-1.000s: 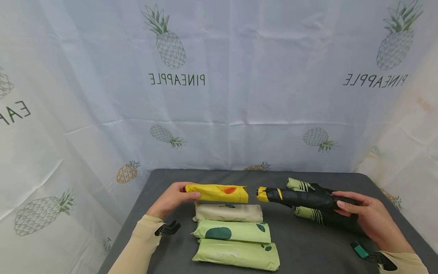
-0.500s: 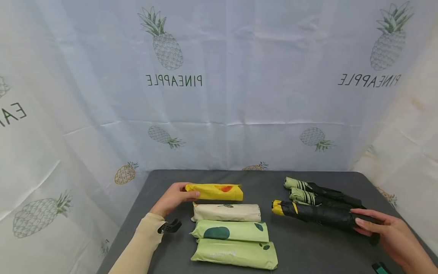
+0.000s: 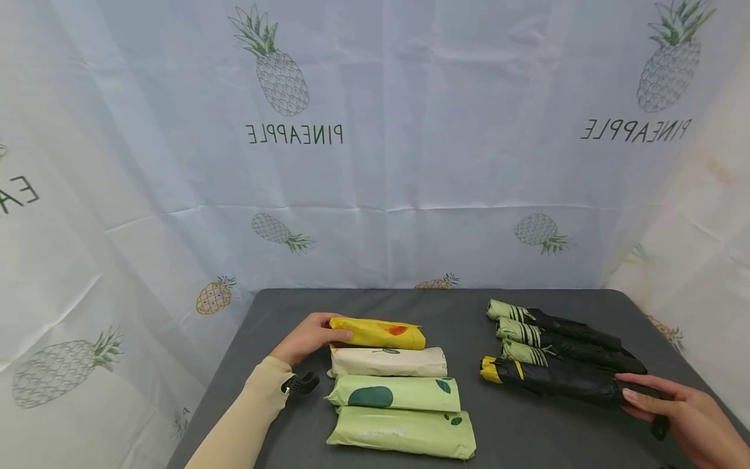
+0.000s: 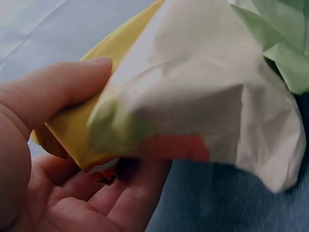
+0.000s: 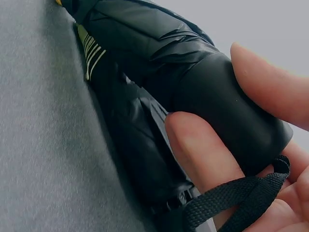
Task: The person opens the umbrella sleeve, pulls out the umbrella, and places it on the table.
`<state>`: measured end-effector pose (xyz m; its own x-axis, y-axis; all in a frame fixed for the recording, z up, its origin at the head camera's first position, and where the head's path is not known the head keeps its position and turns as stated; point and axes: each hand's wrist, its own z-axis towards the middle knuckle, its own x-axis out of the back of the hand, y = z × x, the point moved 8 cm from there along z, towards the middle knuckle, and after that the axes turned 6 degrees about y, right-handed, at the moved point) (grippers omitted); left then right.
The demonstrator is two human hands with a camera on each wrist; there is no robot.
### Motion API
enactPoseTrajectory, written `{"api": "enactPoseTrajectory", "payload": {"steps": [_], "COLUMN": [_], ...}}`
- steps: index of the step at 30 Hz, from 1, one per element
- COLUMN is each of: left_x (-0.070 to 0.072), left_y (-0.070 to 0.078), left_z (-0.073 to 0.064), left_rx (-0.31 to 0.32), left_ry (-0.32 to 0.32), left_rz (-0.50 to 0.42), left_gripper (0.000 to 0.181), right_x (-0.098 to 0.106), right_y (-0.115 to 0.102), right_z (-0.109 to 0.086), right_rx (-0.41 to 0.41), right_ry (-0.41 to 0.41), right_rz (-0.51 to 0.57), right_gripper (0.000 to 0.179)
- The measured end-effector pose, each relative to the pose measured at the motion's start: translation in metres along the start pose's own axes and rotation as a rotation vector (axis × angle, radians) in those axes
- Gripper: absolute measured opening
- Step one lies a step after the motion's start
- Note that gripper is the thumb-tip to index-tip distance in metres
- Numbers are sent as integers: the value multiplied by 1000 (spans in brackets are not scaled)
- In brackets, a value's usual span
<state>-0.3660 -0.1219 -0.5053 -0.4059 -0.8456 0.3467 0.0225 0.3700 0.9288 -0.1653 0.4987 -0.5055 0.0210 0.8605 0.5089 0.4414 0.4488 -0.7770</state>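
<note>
My left hand [image 3: 310, 339] pinches the left end of a yellow umbrella sleeve [image 3: 377, 332] with a red-orange print, just behind a cream sleeve [image 3: 404, 362]. In the left wrist view the thumb lies on top of the yellow sleeve [image 4: 87, 123], and the cream sleeve [image 4: 193, 96] overlaps it. At the right, my right hand [image 3: 691, 410] grips the handle of a folded black umbrella [image 3: 562, 382] with a yellow tip. It lies nearest me beside three folded black umbrellas with green tips [image 3: 586, 348]. The right wrist view shows thumb and finger around the black handle [image 5: 227, 106], its wrist strap [image 5: 231, 198] hanging below.
Two light green sleeves, one with a dark green patch [image 3: 404, 393] and one nearer me [image 3: 410, 431], lie in front of the cream one. The dark grey table [image 3: 451, 326] ends at a pineapple-print curtain [image 3: 381, 163].
My right hand has carried the yellow-tipped umbrella rightward and toward me, from near the yellow sleeve to beside the green-tipped ones. The yellow sleeve has come down slightly toward the cream one.
</note>
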Motion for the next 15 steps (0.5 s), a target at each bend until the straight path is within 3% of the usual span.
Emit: {"api": "enactPoseTrajectory", "payload": {"steps": [8,15], "left_x": [-18,-24], "left_y": [5,16], "left_z": [12,22], "left_rx": [1,-42], "left_ry": [-64,-73], "left_rz": [91,219], "left_gripper": [49,47], "right_x": [2,3], "right_y": [10,15], "right_z": [1,2], "right_rx": [-26,18], "right_ry": [17,14], "right_rz": [-32,-264], "right_gripper": [71,87]}}
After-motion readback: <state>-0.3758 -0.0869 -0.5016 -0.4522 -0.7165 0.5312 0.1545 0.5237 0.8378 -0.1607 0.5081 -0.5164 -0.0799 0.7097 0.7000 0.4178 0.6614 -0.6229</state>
